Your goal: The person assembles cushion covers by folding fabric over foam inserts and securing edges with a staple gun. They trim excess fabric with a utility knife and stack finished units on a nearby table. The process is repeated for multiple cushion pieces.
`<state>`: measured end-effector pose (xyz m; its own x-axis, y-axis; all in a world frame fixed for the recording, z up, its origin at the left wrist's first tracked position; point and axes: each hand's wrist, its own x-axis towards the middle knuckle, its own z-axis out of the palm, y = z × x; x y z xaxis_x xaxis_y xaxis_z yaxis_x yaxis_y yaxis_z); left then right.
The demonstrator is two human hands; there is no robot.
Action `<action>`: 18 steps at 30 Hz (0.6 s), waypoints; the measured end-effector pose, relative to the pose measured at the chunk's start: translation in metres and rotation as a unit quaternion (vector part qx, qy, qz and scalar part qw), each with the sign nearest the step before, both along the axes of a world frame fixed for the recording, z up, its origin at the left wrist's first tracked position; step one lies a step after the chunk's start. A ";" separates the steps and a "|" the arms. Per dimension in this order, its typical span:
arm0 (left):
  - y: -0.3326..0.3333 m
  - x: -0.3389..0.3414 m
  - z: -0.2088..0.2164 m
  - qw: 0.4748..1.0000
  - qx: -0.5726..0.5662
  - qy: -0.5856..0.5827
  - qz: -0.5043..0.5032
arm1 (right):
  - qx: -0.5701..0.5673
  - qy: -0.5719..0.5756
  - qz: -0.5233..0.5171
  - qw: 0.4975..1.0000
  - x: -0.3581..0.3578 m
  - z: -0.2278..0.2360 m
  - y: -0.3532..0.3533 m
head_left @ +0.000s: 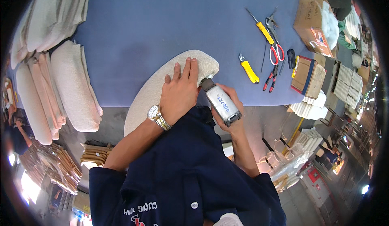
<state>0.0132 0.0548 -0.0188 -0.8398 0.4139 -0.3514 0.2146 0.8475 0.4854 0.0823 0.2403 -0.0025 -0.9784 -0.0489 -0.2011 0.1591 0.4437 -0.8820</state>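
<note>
A curved panel covered in cream fabric (148, 89) lies at the front edge of the blue-covered table (162, 19), its lower end reaching past the edge. My left hand (181, 86) rests flat on the panel, fingers stretched toward its far end; a metal watch (158, 115) is on that wrist. Gripped in my right hand (231, 100) is a silver staple gun (223, 102). Its dark nose meets the panel's inner edge near the rounded right end. The fingers of my right hand are partly hidden behind the tool.
Right of the panel lie a yellow utility knife (249, 69), a yellow-handled screwdriver (264, 31), red-handled scissors (276, 52) and pliers (270, 80). Cardboard boxes (308, 21) stand at the table's right side. Stacked cream padded panels (75, 84) fill the left.
</note>
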 end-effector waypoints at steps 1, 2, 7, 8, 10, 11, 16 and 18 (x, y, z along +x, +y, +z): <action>0.000 0.001 0.000 1.000 0.000 0.005 0.001 | -0.013 0.015 0.001 1.000 0.001 -0.005 0.002; -0.001 0.001 0.001 1.000 -0.001 0.010 0.002 | -0.027 0.029 0.004 0.999 0.001 -0.008 0.003; 0.001 0.011 -0.006 0.999 0.000 0.041 0.010 | -0.072 0.076 -0.041 0.994 0.024 -0.019 0.011; 0.001 0.011 -0.006 0.999 0.000 0.048 0.013 | -0.066 0.066 -0.060 0.994 0.034 -0.013 0.014; 0.004 0.015 -0.010 0.998 -0.003 0.057 0.015 | -0.054 0.024 -0.094 0.994 0.046 -0.018 0.027; 0.004 0.014 -0.010 0.998 -0.004 0.060 0.017 | -0.048 -0.008 -0.107 0.993 0.050 -0.028 0.039; 0.003 0.017 -0.007 0.999 0.000 0.045 0.021 | 0.230 0.044 -0.089 0.968 0.036 -0.079 0.044; 0.000 0.019 -0.003 0.999 0.006 0.029 0.031 | 0.200 0.037 -0.083 0.976 0.029 -0.085 0.037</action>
<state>0.0319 0.0546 -0.0216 -0.8827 0.3652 -0.2958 0.1912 0.8540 0.4838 0.1115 0.2770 -0.0870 -0.9788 0.1786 -0.1003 0.2000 0.7283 -0.6554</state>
